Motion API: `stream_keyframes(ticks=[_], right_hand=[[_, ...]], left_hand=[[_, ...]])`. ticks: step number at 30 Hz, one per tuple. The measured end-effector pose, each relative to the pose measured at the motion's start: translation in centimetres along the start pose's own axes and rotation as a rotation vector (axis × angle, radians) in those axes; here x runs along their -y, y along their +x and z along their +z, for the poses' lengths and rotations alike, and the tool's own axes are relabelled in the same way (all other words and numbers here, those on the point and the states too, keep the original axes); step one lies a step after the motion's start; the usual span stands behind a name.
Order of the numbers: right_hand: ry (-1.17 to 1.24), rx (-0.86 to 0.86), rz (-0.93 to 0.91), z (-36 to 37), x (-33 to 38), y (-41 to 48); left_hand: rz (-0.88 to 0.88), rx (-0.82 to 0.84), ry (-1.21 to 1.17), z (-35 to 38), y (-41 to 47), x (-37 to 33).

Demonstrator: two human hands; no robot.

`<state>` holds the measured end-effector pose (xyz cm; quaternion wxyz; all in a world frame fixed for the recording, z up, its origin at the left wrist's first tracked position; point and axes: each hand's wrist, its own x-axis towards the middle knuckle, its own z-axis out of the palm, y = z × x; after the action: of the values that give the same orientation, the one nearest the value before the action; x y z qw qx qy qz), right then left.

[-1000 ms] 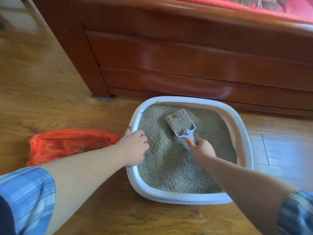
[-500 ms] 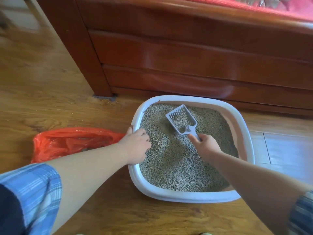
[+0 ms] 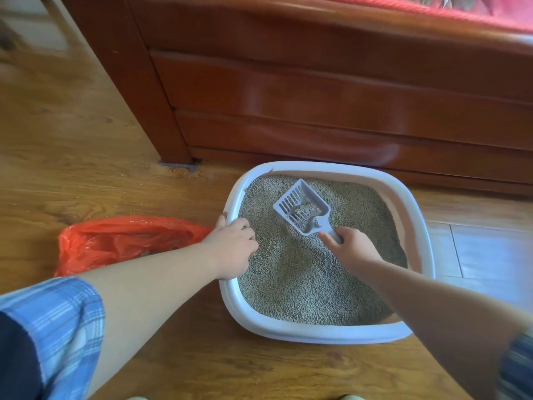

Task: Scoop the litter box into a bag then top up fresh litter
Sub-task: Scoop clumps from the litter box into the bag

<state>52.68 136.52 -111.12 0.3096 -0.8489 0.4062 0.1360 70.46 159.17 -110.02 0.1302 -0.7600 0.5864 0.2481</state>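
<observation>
White plastic forms the litter box (image 3: 326, 334), which stands on the wooden floor (image 3: 72, 168) just in front of a dark red-brown piece of wooden furniture (image 3: 317, 96). Grey-beige litter (image 3: 302, 284) fills the box almost from edge to edge. The left hand (image 3: 233, 249) grips the left edge of the box: the thumb lies outside the rim and the curled fingers reach over it to the inside. The right hand (image 3: 354, 249) is closed around the handle of a pale grey slotted scoop (image 3: 291, 202). The scoop is over the far half of the litter, with its open end pointing toward the far left corner of the box, and a small amount of litter lies in it. Whether its underside touches the litter below, I cannot tell. An orange plastic bag (image 3: 121, 241) lies crumpled on the floor just beside the left edge of the box, partly behind the left forearm. The left arm wears a short blue checked sleeve (image 3: 57, 327).
</observation>
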Motion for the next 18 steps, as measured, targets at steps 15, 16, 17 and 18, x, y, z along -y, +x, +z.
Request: stream_keyframes(ticks=[15,16,17,18], right_hand=[[-0.098,0.043,-0.191,-2.1,8.6,-2.2],[-0.115,0.047,-0.224,-1.9,10.2,-2.5],[-0.136,0.048,-0.262,-1.4,11.8,-2.7],[-0.173,0.044,-0.302,-0.7,13.5,-2.8]], left_hand=[[0.076,-0.445,-0.294,-3.7,-4.6,6.7],[0.067,-0.572,-0.293,-3.9,-5.5,7.6],[0.065,-0.680,-0.278,-4.0,-6.5,8.5],[0.066,-0.733,-0.277,-4.1,-7.6,9.3]])
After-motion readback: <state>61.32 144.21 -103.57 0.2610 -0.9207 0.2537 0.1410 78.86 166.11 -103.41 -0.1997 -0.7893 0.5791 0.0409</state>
